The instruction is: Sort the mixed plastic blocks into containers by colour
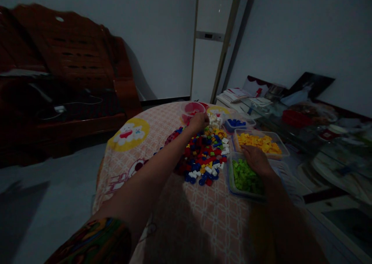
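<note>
My left hand reaches to the far side of a mixed pile of toy building bricks, beside the white bricks and a pink tub. Its fingers are curled closed, and whatever they hold is hidden. Over the border between a clear box of yellow bricks and a box of green bricks is my right hand. Its fingers are drawn together; I cannot make out anything in them. Blue bricks lie in a smaller clear box behind the yellow ones.
A patterned cloth covers the round table. To the right stands a cluttered glass-topped table with papers, bags and a red container. A wooden bench is at the left, and a tall white cabinet-like unit stands behind the table.
</note>
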### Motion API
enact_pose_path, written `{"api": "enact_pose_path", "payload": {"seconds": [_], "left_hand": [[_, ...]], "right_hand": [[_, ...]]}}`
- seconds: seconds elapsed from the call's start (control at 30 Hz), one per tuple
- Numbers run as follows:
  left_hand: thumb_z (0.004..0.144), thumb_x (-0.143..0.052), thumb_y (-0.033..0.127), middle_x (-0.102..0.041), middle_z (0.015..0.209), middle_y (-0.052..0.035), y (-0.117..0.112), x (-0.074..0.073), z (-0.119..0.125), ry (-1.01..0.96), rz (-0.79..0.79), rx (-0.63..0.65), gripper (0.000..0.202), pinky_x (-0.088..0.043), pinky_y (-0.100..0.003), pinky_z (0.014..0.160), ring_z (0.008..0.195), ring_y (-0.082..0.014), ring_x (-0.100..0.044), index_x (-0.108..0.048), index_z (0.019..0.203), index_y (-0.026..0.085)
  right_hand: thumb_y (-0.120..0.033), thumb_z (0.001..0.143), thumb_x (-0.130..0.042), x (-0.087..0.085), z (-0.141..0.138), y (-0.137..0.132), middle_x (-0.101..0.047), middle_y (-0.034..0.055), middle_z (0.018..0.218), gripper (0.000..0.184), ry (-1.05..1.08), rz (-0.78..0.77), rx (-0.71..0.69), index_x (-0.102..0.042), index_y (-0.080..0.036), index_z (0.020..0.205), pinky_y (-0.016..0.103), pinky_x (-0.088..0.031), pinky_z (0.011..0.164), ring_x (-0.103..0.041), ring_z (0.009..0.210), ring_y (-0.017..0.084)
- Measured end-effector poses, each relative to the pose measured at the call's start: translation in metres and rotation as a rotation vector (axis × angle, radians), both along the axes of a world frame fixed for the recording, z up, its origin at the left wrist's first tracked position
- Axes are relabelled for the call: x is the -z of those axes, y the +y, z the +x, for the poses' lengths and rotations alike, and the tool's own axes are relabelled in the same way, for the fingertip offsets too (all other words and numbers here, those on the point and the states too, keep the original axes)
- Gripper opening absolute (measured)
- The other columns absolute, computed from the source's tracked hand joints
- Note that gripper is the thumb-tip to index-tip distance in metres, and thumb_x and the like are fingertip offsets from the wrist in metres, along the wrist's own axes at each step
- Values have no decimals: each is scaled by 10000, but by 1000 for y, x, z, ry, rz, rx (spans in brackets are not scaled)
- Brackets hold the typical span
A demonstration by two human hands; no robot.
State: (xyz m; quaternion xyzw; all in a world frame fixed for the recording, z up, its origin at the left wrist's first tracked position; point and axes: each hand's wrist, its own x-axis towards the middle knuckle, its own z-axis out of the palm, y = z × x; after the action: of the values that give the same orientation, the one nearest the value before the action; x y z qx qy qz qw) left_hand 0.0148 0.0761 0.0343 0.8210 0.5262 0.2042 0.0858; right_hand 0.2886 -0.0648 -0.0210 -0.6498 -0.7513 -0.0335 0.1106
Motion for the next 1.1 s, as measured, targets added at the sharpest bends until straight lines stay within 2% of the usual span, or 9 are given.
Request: {"api": "enact_pose_path", "payload": {"seconds": [0.1,0.17,0.27,0.4,0.5,0.6,0.77,0.93,1.1], "left_hand": [[840,-587,130,-762,1064,-110,20,-9,15,-49,47,-64,361,-501,-317,943,1002,-232,-683,-752,1161,120],[831,-592,124,-762,1066,-116,19,-6,11,-91,69,-40,385,-500,-321,951,1002,-235,-686,-742,1186,108],[817,-609,142,-776,1009,-90,2,8,-13,-142,39,84,336,-509,-289,896,941,-212,-697,-767,1113,114],[799,-643,211,-781,863,-26,-31,29,-58,-54,-77,214,204,-492,-241,776,801,-177,-691,-800,921,163],[793,-668,240,-777,816,4,-53,35,-83,52,-140,236,147,-458,-215,711,759,-157,-681,-796,855,200],[783,-676,206,-776,795,13,-72,36,-95,154,-211,243,130,-438,-206,675,747,-148,-674,-798,822,227],[766,-711,210,-791,856,10,-95,41,-96,205,-293,285,177,-444,-216,679,774,-160,-683,-818,894,270],[751,-731,235,-778,823,-8,-103,50,-89,289,-195,215,172,-426,-238,627,779,-193,-693,-809,900,270],[778,-674,183,-782,893,-40,-108,53,-83,292,-140,165,216,-462,-246,673,849,-208,-706,-796,942,253]], "right_hand": [[-233,1016,-356,1,0,0,-743,156,1196,417,2,13,-2,-729,-133,1172,376,-500,985,-689,1107,264],[-228,1013,-368,1,0,0,-744,147,1200,407,5,26,2,-727,-145,1184,372,-500,991,-690,1107,255],[-225,1005,-385,0,-1,0,-752,136,1186,395,5,28,5,-731,-162,1185,370,-503,991,-697,1091,250],[-224,1007,-368,-2,-1,0,-748,149,1192,410,6,6,4,-736,-146,1172,371,-499,998,-695,1098,257],[-237,1011,-367,-2,0,0,-729,170,1236,421,16,-8,10,-717,-119,1214,369,-487,1021,-682,1137,262],[-245,1010,-381,-2,0,1,-730,164,1238,414,15,-5,14,-712,-127,1230,387,-492,1022,-683,1136,268],[-239,1014,-373,-5,-1,-1,-734,167,1227,417,10,-11,13,-720,-139,1222,417,-503,1017,-685,1128,282],[-232,1016,-357,-7,-3,-2,-726,187,1234,430,5,-27,13,-710,-96,1222,400,-491,1017,-685,1123,288],[-230,1007,-370,-4,-2,-1,-751,144,1183,403,1,10,4,-722,-147,1184,366,-495,987,-692,1090,262]]}}
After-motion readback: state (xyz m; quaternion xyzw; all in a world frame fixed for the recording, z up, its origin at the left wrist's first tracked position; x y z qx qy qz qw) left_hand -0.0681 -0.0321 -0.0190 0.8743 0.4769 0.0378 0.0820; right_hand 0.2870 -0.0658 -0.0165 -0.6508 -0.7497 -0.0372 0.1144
